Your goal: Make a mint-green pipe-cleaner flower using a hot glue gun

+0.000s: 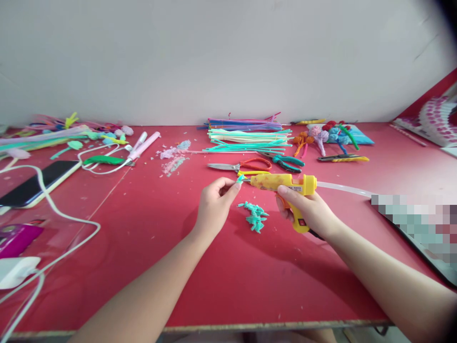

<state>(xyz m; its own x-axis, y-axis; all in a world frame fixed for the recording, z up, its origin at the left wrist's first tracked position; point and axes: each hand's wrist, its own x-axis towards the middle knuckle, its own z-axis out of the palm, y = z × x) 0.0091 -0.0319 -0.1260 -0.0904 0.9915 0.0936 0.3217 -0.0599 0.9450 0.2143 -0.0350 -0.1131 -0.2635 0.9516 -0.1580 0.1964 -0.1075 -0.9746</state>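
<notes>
My right hand [310,209] grips a yellow hot glue gun [282,183] by its handle, with a clear glue stick [342,189] sticking out of its back. The nozzle points left and meets a small teal pipe-cleaner piece [240,179] pinched in my left hand [216,202]. Just below, between my hands, a small pile of teal pipe-cleaner bits [255,216] lies on the red table [228,281].
Scissors [235,166], green-handled pliers [287,163] and stacks of coloured pipe cleaners [250,133] lie behind the glue gun. Finished fuzzy flowers [328,136] sit at the back right. A phone [39,183], white cables [67,224] and a charger [16,271] lie at the left.
</notes>
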